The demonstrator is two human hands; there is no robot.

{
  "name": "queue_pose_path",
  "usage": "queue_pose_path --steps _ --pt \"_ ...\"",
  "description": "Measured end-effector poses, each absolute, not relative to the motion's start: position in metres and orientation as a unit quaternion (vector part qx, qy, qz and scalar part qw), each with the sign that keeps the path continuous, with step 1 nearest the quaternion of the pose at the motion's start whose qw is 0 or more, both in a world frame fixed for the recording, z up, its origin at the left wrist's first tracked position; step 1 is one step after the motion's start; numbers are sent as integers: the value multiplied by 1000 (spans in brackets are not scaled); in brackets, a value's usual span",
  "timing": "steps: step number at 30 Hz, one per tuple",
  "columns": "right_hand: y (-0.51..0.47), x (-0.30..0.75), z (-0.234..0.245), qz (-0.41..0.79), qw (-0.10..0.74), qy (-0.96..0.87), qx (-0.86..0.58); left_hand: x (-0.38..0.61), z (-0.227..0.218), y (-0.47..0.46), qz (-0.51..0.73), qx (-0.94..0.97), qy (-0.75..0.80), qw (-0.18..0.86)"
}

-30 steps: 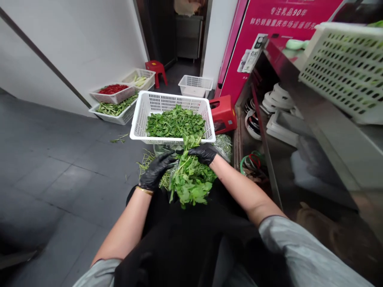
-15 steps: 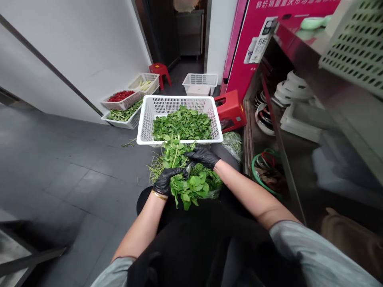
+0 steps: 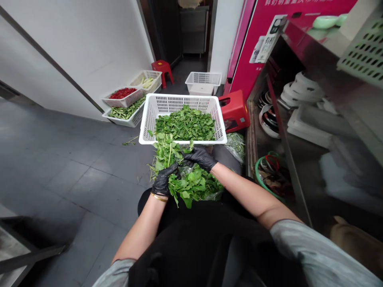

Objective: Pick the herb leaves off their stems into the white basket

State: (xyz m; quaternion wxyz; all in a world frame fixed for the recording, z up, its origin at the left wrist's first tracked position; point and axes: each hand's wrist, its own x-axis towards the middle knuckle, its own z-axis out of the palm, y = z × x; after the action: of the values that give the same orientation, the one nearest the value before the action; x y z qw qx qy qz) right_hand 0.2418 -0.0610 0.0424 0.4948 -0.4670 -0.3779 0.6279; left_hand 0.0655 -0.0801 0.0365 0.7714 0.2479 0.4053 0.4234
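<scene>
Both my hands wear black gloves. My left hand [image 3: 164, 180] is closed around a bunch of leafy greens [image 3: 165, 150], whose stems and leaves stick up toward the basket. Close beside it, my right hand [image 3: 201, 157] pinches a leafy sprig [image 3: 188, 149] at the right of the bunch; its fingertips are partly hidden. Under my hands, a pile of leafy greens [image 3: 196, 184] lies in a clear plastic bag on my lap. Just beyond stands a white plastic basket [image 3: 183, 98] holding picked green leaves [image 3: 187, 124].
A red stool [image 3: 235, 111] lies tipped right of the basket, near a bag of greens [image 3: 236, 144]. At the left wall are crates of red chillies [image 3: 122, 93] and green beans [image 3: 127, 111]. A metal shelf [image 3: 291, 179] with dishes runs along my right. Stems litter the floor.
My left hand and its bunch have shifted slightly left, apart from the right hand. The right hand has moved a little left with its sprig. The camera view has shifted slightly.
</scene>
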Motion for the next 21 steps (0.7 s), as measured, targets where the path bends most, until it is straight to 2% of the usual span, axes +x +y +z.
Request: queue_pose_path --steps 3,10,15,21 --pt "-59 232 43 633 459 -414 -466 63 33 -78 419 213 403 785" --pt "-48 221 27 598 395 -492 -495 60 35 -72 459 269 443 721" --pt "-27 221 34 625 470 -418 -462 63 30 -57 483 239 476 694" --pt "46 266 63 554 554 -354 -511 56 29 -30 518 181 493 675"
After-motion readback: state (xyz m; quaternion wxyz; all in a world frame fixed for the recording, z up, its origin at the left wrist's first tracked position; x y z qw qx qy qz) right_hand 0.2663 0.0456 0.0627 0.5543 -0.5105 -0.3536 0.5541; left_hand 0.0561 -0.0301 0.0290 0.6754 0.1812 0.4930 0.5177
